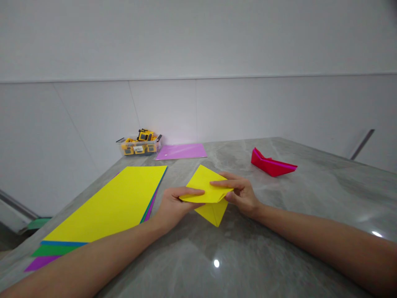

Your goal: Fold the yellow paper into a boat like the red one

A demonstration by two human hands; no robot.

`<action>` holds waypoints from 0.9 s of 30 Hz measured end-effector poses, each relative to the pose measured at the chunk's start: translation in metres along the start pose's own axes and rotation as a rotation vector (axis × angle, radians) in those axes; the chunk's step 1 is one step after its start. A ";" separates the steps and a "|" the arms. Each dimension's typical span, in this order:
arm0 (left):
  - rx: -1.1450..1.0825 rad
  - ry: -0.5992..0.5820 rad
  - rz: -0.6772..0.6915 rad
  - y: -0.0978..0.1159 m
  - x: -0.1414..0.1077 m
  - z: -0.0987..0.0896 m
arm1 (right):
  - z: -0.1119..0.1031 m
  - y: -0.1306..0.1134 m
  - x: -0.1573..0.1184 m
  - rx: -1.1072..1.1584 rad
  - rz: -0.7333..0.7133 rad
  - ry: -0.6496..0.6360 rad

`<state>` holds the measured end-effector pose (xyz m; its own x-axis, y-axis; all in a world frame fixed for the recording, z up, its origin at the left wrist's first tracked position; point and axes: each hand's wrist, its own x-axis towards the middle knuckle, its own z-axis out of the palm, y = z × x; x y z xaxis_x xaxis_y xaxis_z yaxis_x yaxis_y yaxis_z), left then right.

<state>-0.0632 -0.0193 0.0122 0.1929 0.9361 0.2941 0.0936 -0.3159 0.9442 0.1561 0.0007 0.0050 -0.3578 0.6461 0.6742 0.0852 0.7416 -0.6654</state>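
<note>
Over the near-middle of the gray table (242, 252), you've got the folded yellow paper (206, 184) in both hands. Left hand (173, 205): fingers closed on its left corner, one finger lying along the top face, others under it. Right hand (243, 194): fingers pinching the right corner, fingers across the top, thumb at the lower edge by the open layers. Paper's top part is tipped toward you; a creased point hangs below, aimed your way. Can't tell if that tip touches the table. Paper stack (111, 203) is to the left, yellow sheet on top, blue, green and purple edges fanned out beneath; your left forearm crosses its near corner. Red paper boat (273, 166) sits farther back on the right, purple strip along its rim. Pink-purple sheet (181, 152) lies flat at the back, just beside the clear box (139, 148) of yellow toys (145, 135).
</note>
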 end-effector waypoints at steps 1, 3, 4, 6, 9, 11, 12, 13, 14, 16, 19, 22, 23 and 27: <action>0.006 -0.016 0.010 0.000 0.000 0.000 | 0.000 0.000 0.000 -0.001 -0.011 -0.004; 0.013 -0.033 0.024 0.000 0.000 0.000 | 0.001 -0.001 0.000 -0.005 -0.022 -0.009; 0.015 -0.033 0.028 0.001 0.000 0.000 | 0.002 -0.001 0.000 -0.009 -0.027 -0.007; 0.029 -0.024 0.034 0.002 -0.001 0.001 | 0.003 -0.002 0.000 -0.015 -0.025 0.010; 0.038 -0.012 0.039 0.006 -0.002 0.001 | 0.006 -0.004 0.001 -0.014 0.012 0.031; 0.035 -0.014 0.043 0.007 -0.002 0.002 | 0.007 -0.005 0.001 -0.018 0.052 0.037; 0.037 -0.016 0.047 0.008 -0.003 0.002 | 0.007 -0.006 0.001 -0.023 0.067 0.037; 0.045 -0.019 0.050 0.008 -0.003 0.002 | 0.008 -0.008 0.002 -0.030 0.080 0.035; 0.058 -0.023 0.054 0.008 -0.003 0.002 | 0.008 -0.009 0.002 -0.037 0.087 0.034; 0.089 -0.034 0.067 0.007 -0.003 0.001 | 0.008 -0.010 0.002 -0.050 0.092 0.035; 0.127 -0.051 0.104 0.006 -0.004 0.000 | 0.009 -0.011 0.003 -0.057 0.092 0.048; 0.166 -0.062 0.148 0.003 -0.004 -0.003 | 0.009 -0.010 0.003 -0.061 0.086 0.045; 0.181 -0.063 0.159 0.003 -0.005 -0.003 | 0.009 -0.009 0.003 -0.059 0.083 0.039; 0.207 -0.076 0.139 0.001 -0.004 -0.003 | 0.008 -0.008 0.003 -0.068 0.083 0.037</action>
<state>-0.0668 -0.0233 0.0126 0.2902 0.8696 0.3995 0.2573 -0.4729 0.8427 0.1469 -0.0048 0.0092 -0.3122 0.7110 0.6301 0.1761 0.6951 -0.6971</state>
